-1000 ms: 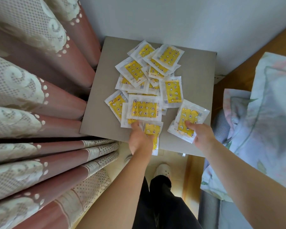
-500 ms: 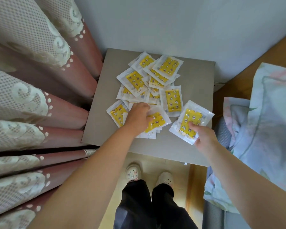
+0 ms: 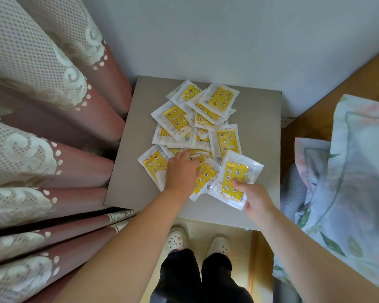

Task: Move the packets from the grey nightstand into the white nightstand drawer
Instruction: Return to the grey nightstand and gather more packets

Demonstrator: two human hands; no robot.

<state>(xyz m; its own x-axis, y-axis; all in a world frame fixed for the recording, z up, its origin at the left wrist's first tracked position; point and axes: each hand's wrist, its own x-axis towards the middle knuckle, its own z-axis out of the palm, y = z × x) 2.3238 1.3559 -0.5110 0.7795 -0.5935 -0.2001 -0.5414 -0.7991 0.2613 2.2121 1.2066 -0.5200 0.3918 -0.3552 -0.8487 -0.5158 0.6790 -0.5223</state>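
Observation:
Several clear packets with yellow insides [image 3: 219,101] lie in a loose overlapping pile on the grey nightstand [image 3: 136,132]. My left hand [image 3: 181,171] is at the near edge of the pile, its fingers curled round a few packets [image 3: 205,177]. My right hand [image 3: 255,197] pinches a small stack of packets [image 3: 236,178] by its near corner, held just above the tabletop at the front right. The white nightstand is not in view.
Pink curtains with lace trim [image 3: 42,127] hang along the left side of the nightstand. A bed with a pale floral pillow [image 3: 348,171] stands to the right. My feet in white clogs [image 3: 175,238] are on the floor below the nightstand's front edge.
My left hand moved from the front edge up into the pile and gathered packets under its fingers. My right hand drew its stack closer to the left hand.

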